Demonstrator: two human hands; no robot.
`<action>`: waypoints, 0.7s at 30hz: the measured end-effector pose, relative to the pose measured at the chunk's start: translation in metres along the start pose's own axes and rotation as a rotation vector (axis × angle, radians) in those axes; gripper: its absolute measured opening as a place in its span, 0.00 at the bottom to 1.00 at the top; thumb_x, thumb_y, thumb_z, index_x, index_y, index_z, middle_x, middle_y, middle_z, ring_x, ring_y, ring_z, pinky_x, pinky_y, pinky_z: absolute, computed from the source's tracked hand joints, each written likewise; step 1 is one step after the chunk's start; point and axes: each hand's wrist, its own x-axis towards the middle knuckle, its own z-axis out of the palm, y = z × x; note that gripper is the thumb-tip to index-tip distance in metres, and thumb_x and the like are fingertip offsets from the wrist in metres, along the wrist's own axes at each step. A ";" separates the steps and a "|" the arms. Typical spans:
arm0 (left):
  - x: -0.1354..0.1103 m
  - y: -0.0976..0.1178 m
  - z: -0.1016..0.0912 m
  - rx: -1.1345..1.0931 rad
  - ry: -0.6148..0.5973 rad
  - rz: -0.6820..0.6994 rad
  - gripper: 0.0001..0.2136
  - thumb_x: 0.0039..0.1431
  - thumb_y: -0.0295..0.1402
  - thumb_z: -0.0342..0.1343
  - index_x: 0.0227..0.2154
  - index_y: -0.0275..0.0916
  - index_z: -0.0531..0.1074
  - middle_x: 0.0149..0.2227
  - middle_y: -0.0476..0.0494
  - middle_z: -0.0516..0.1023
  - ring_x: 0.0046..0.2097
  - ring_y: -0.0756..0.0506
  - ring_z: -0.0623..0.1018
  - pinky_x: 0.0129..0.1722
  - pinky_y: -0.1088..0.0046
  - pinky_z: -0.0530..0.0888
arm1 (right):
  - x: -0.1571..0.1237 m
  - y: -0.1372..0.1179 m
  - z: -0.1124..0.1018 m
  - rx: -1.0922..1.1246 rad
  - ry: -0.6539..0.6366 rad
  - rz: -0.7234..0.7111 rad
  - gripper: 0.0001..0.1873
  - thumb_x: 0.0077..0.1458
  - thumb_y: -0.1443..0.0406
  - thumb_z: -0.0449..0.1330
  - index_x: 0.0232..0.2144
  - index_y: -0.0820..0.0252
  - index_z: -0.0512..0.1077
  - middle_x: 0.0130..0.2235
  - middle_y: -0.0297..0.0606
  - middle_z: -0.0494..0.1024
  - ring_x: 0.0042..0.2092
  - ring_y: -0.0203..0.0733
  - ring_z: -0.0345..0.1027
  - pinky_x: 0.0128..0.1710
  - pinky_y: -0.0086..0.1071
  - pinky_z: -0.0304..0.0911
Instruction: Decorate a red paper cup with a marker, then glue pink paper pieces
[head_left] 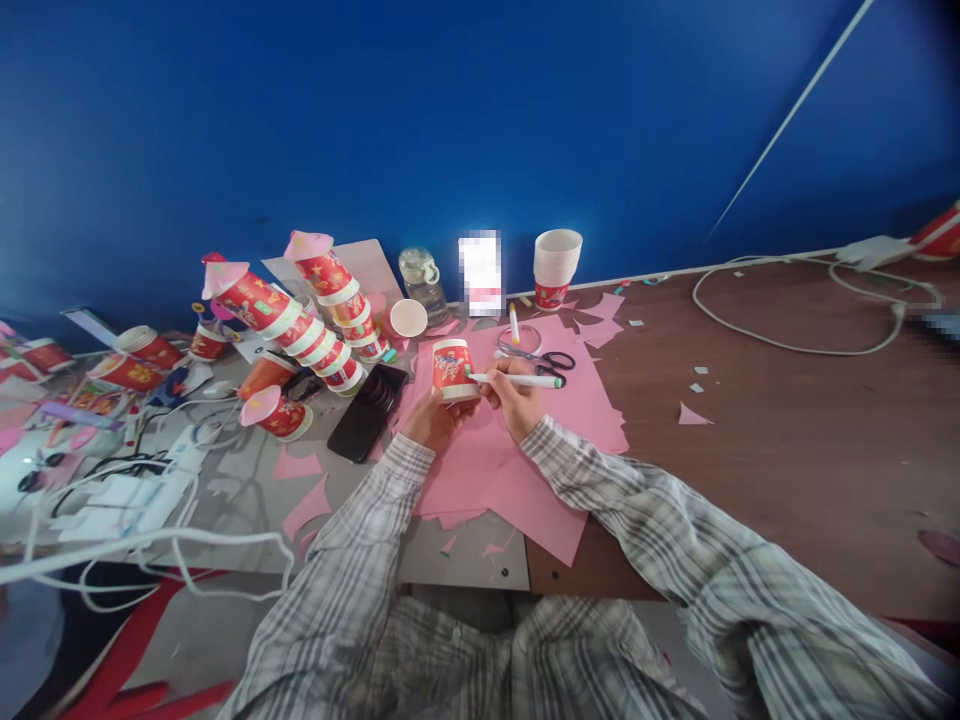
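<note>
red-and-white paper cup sits in left hand | slim white marker lies in right hand | flat pink paper sheets lie under both | black rectangular phone left of left hand | black-handled scissors just beyond right hand | white-and-red paper cup stack farther beyond | clear rounded bottle beyond left hand

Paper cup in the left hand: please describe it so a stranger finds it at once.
Find the pink sheets on the table. Over their left side, the left hand holds the red cup, white rim down. Only this cup is held, a marker at its side.
</note>
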 end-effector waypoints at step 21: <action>-0.001 0.000 0.002 -0.001 0.007 0.024 0.28 0.44 0.47 0.57 0.46 0.35 0.65 0.44 0.38 0.74 0.44 0.42 0.73 0.46 0.64 0.67 | -0.002 0.001 -0.001 0.010 -0.050 0.017 0.14 0.44 0.56 0.58 0.24 0.62 0.65 0.16 0.28 0.66 0.16 0.28 0.52 0.15 0.24 0.48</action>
